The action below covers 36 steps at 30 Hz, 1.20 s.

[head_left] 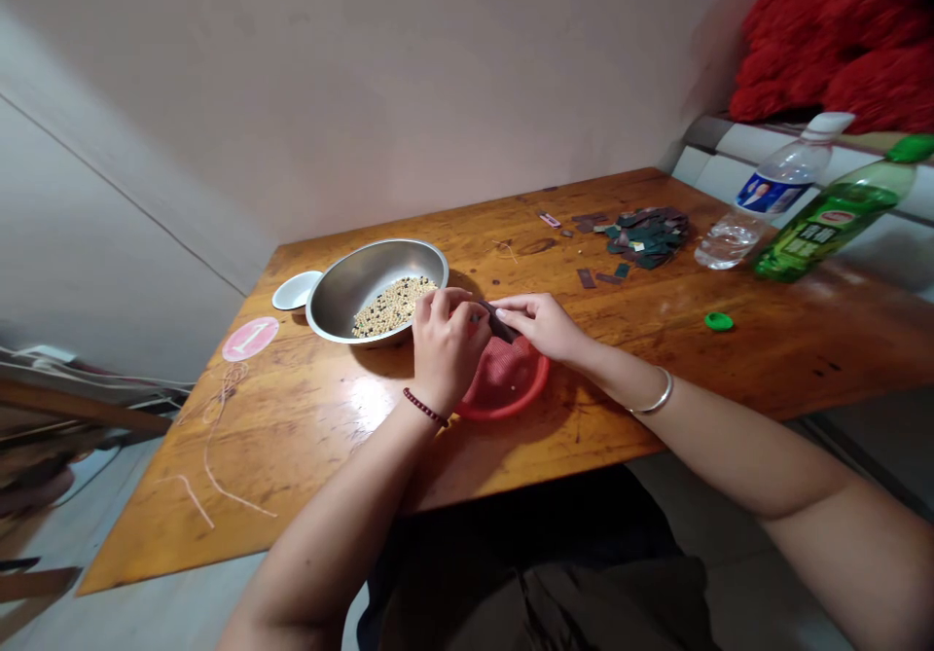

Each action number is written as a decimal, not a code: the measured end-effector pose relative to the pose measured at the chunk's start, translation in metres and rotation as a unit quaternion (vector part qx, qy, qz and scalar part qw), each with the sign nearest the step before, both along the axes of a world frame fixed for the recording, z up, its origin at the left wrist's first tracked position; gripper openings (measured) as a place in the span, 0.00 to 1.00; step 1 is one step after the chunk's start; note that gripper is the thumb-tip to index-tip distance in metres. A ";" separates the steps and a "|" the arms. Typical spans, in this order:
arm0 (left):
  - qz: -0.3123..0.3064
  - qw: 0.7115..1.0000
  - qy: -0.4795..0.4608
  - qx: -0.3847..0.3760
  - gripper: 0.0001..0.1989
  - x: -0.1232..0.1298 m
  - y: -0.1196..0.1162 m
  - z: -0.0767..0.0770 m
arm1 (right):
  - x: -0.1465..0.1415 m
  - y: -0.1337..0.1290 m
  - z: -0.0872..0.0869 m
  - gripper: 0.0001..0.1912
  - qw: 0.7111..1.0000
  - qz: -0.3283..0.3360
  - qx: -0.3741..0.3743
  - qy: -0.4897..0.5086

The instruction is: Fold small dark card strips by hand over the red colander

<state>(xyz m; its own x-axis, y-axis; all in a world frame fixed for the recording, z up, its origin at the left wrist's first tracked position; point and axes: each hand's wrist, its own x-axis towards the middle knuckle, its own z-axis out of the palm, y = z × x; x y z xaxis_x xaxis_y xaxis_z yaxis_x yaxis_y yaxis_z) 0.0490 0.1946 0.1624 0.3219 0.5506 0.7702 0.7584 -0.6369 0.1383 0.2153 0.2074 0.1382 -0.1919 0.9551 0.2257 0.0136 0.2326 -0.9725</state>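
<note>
My right hand [541,324] grips a small dark brown piece of cloth [503,326], with the thumb on top of it. Against the cloth's left end, the curled fingers of my left hand [447,338] are closed on it; their tips are partly hidden. Both hands are above a red plastic mesh basket [503,408], which holds a few pale specks. Just beyond my left hand, a steel bowl [350,286] tilts toward me, with pale and dark beans [398,307] gathered in its lower side.
A white dish [296,291] touches the bowl. Pink disc [250,340] and loose string [219,437] lie left. Dark cloth scraps [653,235], a small cutter [550,220] and a green cap [719,321] lie right. Clear bottle [766,189] and green bottle [832,223] stand beyond.
</note>
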 end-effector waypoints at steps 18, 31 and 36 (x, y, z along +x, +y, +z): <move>-0.030 0.999 0.035 -0.025 0.02 0.005 -0.007 0.001 | -0.001 0.000 0.001 0.18 0.999 0.006 -0.017 0.050; 0.025 1.000 0.017 -0.007 0.01 0.003 -0.007 0.000 | -0.001 0.000 0.001 0.20 0.999 -0.001 -0.015 0.033; 0.001 0.999 0.026 -0.028 0.02 0.004 -0.007 0.000 | 0.000 -0.001 0.001 0.21 0.999 0.004 -0.014 0.035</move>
<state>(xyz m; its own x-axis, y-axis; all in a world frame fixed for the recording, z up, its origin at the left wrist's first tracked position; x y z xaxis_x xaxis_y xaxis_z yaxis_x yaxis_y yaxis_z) 0.0531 0.1876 0.1627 0.3595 0.5936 0.7200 0.7673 -0.6271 0.1339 0.2149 0.2068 0.1392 -0.1842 0.9598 0.2116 -0.0566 0.2046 -0.9772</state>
